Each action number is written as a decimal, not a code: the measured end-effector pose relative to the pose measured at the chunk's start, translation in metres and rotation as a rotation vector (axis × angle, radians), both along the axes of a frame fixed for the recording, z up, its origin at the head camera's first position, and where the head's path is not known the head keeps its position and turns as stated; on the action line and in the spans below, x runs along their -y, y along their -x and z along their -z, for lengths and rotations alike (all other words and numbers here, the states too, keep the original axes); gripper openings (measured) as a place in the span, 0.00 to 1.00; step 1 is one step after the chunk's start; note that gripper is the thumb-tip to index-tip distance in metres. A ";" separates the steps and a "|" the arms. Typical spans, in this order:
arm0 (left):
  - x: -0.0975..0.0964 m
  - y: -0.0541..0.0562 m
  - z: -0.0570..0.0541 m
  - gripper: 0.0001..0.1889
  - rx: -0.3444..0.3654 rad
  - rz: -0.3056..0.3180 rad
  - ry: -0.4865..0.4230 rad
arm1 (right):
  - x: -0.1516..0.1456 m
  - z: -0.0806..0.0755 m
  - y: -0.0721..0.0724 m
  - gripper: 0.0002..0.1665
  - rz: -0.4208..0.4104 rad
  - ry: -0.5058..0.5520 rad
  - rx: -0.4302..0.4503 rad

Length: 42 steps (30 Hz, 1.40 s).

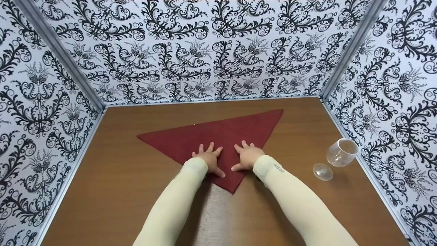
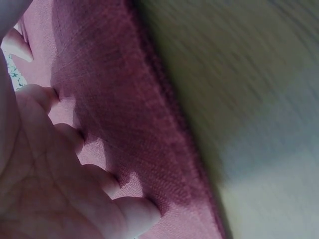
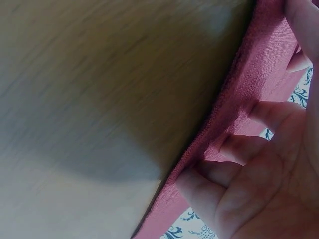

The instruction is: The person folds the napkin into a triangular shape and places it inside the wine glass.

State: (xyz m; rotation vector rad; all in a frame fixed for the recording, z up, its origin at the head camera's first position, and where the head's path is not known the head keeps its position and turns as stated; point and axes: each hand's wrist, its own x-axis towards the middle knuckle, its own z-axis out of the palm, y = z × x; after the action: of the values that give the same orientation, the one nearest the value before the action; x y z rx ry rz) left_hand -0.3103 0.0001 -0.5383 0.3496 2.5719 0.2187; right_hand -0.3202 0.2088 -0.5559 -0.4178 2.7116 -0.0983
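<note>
As we are looking down in the head view, we are seeing a brown wood-grain table (image 1: 129, 191) filling a booth whose white wallpaper with black floral scrolls (image 1: 235, 65) is covering the back and both sides, with grey metal strips (image 1: 58, 51) running up its corners. A dark red fabric cloth folded into a triangle (image 1: 218, 131) is lying flat across the middle of the table, its long edge facing the back wall and one corner pointing towards the person. The left hand (image 1: 208, 160) and the right hand (image 1: 250, 157) are resting apart on this cloth, fingers and thumbs spread. A clear stemmed glass (image 1: 341, 153) is standing upright near the table's right edge. Both arms are wearing pale cream sleeves (image 1: 177, 201); the right one is carrying small dark lettering, too small for us to read surely.

In the left wrist view, we are finding the fingertips touching the cloth, with blurred, shadowed wood grain beyond its edge.

In the right wrist view, fingers are touching the cloth, the thumb meeting it close to its edge.
</note>
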 end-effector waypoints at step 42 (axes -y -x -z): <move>0.001 0.001 0.012 0.62 -0.042 0.006 -0.028 | 0.001 -0.004 -0.009 0.61 -0.001 -0.018 0.009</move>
State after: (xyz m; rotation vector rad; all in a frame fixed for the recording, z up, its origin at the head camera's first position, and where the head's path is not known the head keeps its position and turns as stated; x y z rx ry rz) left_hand -0.3112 -0.0009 -0.5500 0.3762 2.6107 0.2475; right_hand -0.3111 0.2080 -0.5517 -0.4123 2.7010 -0.0759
